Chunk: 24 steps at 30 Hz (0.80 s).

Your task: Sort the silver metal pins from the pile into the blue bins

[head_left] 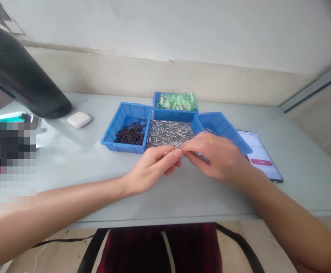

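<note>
My left hand (pixel 154 167) is closed in a pinch, with a thin silver pin (pixel 169 152) between its thumb and fingers. Fingertips touching it, my right hand (pixel 215 155) is also pinched; what it holds, if anything, is hidden. Just beyond the hands lies a pile of silver metal pins (pixel 169 132). To its left a blue bin (pixel 108 137) contains dark screw-like pieces (pixel 130 134). A second blue bin (pixel 175 115), behind the pile, has green plastic packets (pixel 178 101) in it. The right blue bin (pixel 234 131) is partly covered by my right hand and shows a few silver pieces.
A lit phone (pixel 262 157) lies beside the right bin. At the left are a white rounded case (pixel 79 119) and a large dark cylinder (pixel 26 72). A wall (pixel 182 74) runs behind the grey table (pixel 165 201); its near edge is below my hands.
</note>
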Tool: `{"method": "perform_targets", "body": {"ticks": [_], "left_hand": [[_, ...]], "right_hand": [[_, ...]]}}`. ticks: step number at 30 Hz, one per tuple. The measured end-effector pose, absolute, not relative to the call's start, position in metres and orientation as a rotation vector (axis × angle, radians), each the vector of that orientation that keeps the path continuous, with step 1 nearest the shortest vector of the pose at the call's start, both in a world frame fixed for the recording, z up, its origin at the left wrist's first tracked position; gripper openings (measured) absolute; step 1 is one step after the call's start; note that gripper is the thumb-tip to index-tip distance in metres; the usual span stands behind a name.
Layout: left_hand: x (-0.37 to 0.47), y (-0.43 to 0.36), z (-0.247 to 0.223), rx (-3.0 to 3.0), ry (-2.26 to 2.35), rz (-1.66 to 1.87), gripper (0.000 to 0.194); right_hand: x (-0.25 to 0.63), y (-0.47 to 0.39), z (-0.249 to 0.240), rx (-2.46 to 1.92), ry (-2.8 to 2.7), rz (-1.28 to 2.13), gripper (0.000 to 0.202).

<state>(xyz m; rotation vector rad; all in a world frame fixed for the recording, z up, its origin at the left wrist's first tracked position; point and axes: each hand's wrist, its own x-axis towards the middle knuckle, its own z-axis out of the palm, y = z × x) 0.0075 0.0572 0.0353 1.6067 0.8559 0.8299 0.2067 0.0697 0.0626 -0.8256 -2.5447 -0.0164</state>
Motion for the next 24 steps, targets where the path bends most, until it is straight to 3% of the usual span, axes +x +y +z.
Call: {"method": "perform_targets", "body": {"ticks": [9,24], "left_hand": [[0.0081,0.0581,0.0332,1.529,0.906,0.784,0.061],[0.0092,0.0600,0.0328,1.462,0.904,0.777,0.060]], "right_hand": [[0.2075,0.0697,0.0594,-0.628,-2.522,-0.178,0.020],[0.2071,0.0695,0.0613,-0.592,-2.536,-0.206,0.020]]}}
